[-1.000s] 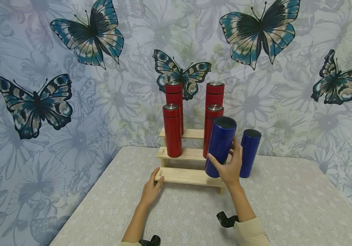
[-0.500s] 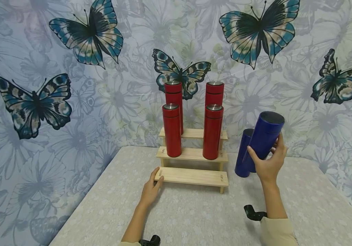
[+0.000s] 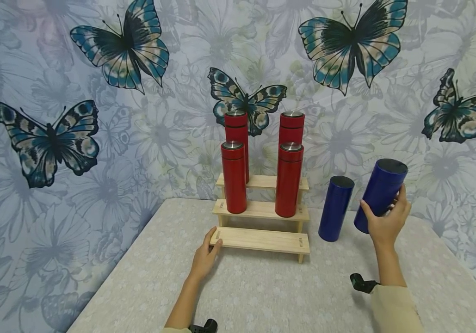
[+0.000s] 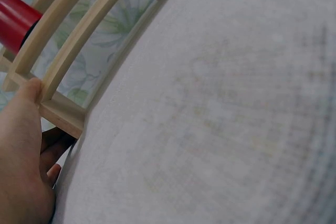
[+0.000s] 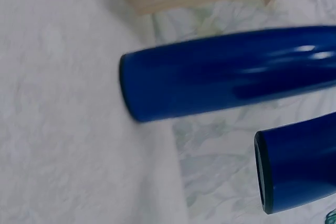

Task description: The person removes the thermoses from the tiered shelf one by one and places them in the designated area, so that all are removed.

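With its thumb and curled fingers, my left hand (image 3: 204, 260) grips the left end of the lowest step of a wooden three-step rack (image 3: 262, 239). In the left wrist view the thumb lies at the step's corner. My right hand (image 3: 389, 225) holds a blue thermos (image 3: 381, 192) around its lower half, tilted with its top to the right. Its dark-edged base (image 5: 264, 174) shows raised off the table in the right wrist view, where the hand is out of sight. A second blue thermos (image 3: 336, 209) stands on the table between the rack and my right hand.
Two red thermoses, a left one (image 3: 234, 178) and a right one (image 3: 289, 180), stand on the middle step. Behind them are two more, left (image 3: 236, 124) and right (image 3: 291, 124), at the top step. A butterfly-patterned wall covering (image 3: 158, 138) hangs behind the cloth-covered table (image 3: 262, 296).
My right hand has carried the blue thermos rightward, from above the rack's right end, past the standing blue thermos to its right side. The left hand keeps its grip in the same place.
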Demonstrator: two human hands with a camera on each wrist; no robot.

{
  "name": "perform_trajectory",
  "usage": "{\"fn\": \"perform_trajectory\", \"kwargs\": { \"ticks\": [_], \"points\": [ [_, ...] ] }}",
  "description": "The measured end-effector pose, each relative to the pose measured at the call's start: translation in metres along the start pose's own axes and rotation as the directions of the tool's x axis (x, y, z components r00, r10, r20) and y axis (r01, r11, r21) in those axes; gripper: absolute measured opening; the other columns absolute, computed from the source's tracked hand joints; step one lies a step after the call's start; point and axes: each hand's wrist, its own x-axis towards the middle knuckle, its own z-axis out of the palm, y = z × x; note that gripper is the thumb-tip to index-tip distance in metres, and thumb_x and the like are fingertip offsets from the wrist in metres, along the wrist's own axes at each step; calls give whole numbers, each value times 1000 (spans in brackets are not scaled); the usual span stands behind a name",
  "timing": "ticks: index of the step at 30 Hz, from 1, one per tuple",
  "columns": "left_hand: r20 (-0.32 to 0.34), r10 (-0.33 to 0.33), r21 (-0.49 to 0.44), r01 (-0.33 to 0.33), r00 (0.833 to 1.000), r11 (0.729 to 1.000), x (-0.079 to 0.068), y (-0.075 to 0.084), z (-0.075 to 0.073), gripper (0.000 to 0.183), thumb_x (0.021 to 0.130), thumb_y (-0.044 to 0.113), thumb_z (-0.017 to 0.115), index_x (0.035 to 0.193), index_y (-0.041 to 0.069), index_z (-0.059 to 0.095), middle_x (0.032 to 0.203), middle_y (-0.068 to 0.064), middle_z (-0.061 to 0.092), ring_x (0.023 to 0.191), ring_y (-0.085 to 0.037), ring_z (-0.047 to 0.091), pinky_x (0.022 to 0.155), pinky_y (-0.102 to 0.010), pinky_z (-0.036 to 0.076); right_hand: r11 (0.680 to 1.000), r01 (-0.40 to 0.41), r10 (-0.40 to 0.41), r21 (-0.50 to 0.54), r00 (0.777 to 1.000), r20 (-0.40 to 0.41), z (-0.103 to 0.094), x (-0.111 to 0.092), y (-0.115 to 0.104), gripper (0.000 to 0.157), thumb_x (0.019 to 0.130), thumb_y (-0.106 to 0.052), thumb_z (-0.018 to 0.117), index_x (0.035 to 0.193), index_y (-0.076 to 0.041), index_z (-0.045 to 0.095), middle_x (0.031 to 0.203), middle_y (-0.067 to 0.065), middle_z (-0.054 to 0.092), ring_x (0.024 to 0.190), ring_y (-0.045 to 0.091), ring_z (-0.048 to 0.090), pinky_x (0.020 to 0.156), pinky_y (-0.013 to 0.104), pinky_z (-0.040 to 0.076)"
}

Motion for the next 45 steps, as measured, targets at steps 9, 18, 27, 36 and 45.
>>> {"fn": "perform_trajectory", "kwargs": {
  "ticks": [9,18,27,36,45],
  "points": [
    [1,3,-5,-3,1000,1000,-1,2,-1,58,96,45,44,146,22,26,137,-21,42,116,-39,49,91,-51,42,993,-106,109,-50,992,61,2,-9,31,98,66,-10,84,146,-19,28,124,24,42,104,29,43,80,26,33],
    [1,0,-6,0,1000,1000,-1,2,-1,58,95,46,44,145,22,27,137,-21,42,117,-38,48,93,-50,41,979,-194,197,-54,979,55,3,-13,54,99,66,-7,83,146,-20,26,135,16,39,105,28,43,84,29,34],
    [-10,-5,2,5,1000,1000,0,2,0,58,95,46,44,145,22,28,136,-20,43,116,-37,50,92,-50,41,969,-234,242,-78,963,119,1,-27,68,98,67,-5,82,146,-13,24,120,27,39,107,37,40,90,51,34],
    [-19,2,7,-2,1000,1000,1,-2,-1,58,95,48,43,145,22,28,134,-21,46,112,-36,53,89,-50,43,975,-212,220,-65,965,141,5,-28,65,98,68,-3,81,146,-11,22,128,26,36,108,37,37,92,51,31],
    [-14,14,-8,-14,1000,1000,0,2,-1,58,95,46,44,145,20,29,136,-21,43,115,-38,50,90,-51,42,967,-242,252,-85,957,145,2,-31,64,99,69,-5,80,147,-16,19,126,27,35,110,37,36,91,51,31]
  ]
}}
